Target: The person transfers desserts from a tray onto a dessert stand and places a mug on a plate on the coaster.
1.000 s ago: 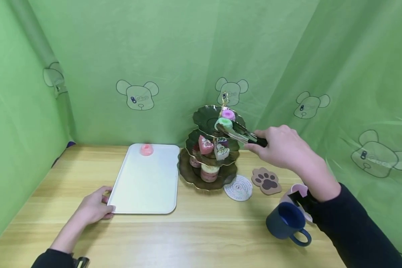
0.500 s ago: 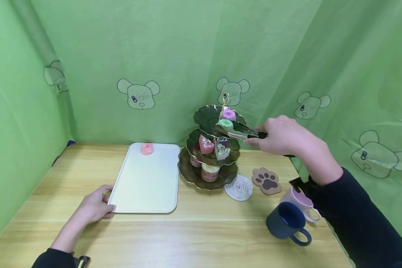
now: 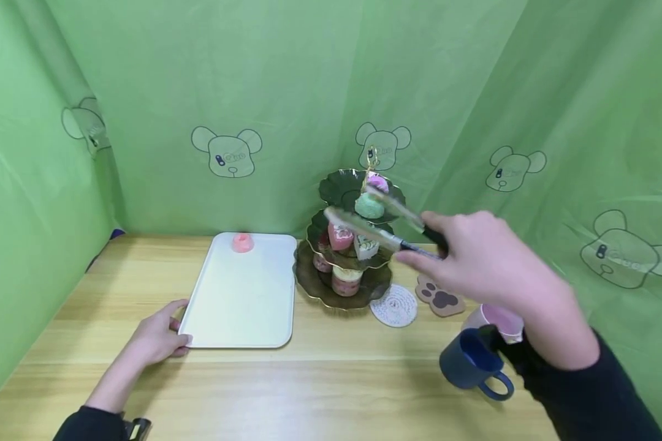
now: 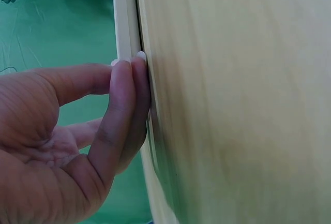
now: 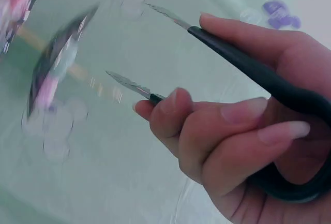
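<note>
My left hand [image 3: 157,334] pinches the near left corner of a white tray [image 3: 239,294], thumb above and fingers at its edge. A small pink ring-shaped sweet [image 3: 243,242] lies at the tray's far edge. In my right hand [image 3: 477,257] is a pair of black-handled serving tongs [image 3: 365,229], their arms spread wide with nothing between the tips. The tongs overlap a three-tier dark scalloped stand [image 3: 339,187] in the head view. On its top tier sit a green sweet [image 3: 369,207] and, behind it, a purple one [image 3: 378,182]. Cake slices [image 3: 339,237] occupy the middle tier.
Layered dessert cups [image 3: 346,282] stand on the bottom tier. To the right lie a round woven coaster [image 3: 394,306] and a paw-shaped coaster [image 3: 440,297]. A navy mug [image 3: 460,364] and a pink mug [image 3: 502,321] are under my right forearm. Green curtains [image 3: 287,86] surround the wooden table [image 3: 243,392].
The tongs, earlier against the green sweet, have spread apart and swung clear of it, toward me. The green sweet sits more tilted on the top tier. My left hand stays at the tray.
</note>
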